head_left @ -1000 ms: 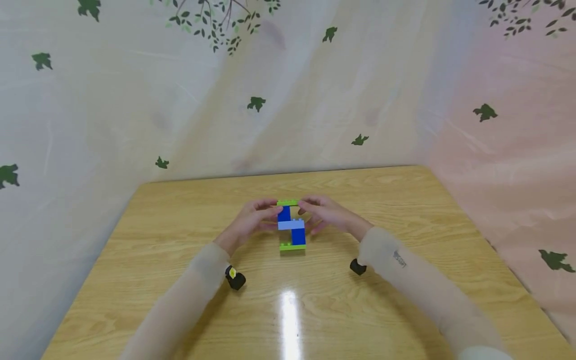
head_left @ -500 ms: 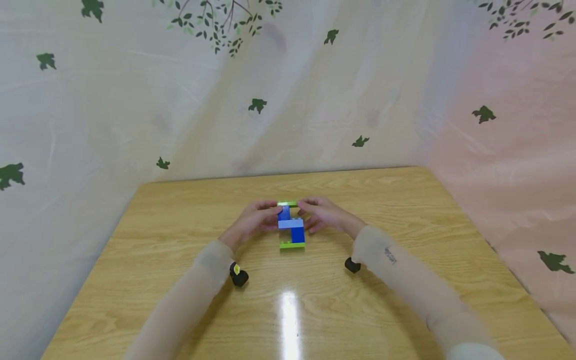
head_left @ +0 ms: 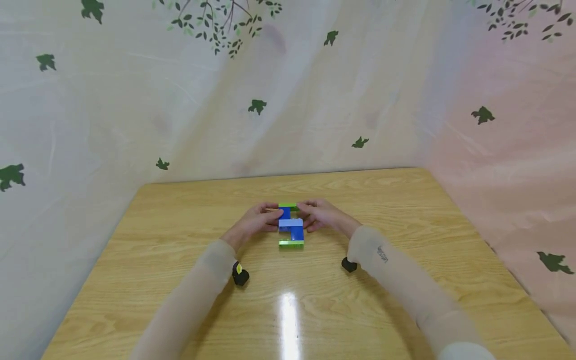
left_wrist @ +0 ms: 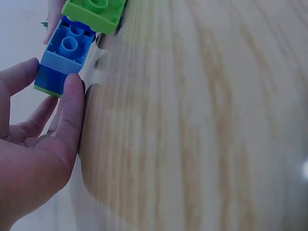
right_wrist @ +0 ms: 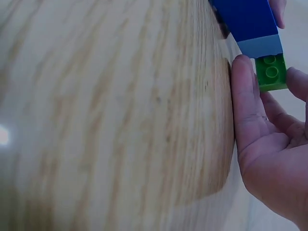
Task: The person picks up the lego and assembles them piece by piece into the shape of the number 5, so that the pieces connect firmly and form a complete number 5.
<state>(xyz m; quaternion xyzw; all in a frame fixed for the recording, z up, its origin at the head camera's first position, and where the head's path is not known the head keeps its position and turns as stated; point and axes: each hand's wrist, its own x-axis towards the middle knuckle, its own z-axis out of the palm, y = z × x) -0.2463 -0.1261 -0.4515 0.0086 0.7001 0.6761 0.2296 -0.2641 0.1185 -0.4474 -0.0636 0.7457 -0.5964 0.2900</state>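
Observation:
An S-shaped stack of toy building bricks stands between both hands: a green upper brick (head_left: 288,205), dark blue, a light blue middle brick (head_left: 290,223), a dark blue lower brick (head_left: 297,233) and a green bottom brick (head_left: 291,243). My left hand (head_left: 253,222) pinches the upper dark blue brick from the left, thumb nearest me. From the right, my right hand (head_left: 326,216) grips the upper green brick's end. Hollow undersides of the green brick (left_wrist: 94,12) and light blue brick (left_wrist: 72,43) show in the left wrist view. Fingers behind the stack are partly hidden.
The wooden table (head_left: 288,280) spreads around the hands. A pale cloth (head_left: 202,100) with leaf prints hangs behind and at the sides. Black wrist cameras, one on the left (head_left: 241,275) and one on the right (head_left: 349,265), hang under the sleeves.
The brick stack has tipped slightly, so its studs no longer show from above. The right forearm has shifted a little left, and the left wrist a little right. Both hands stay at the stack.

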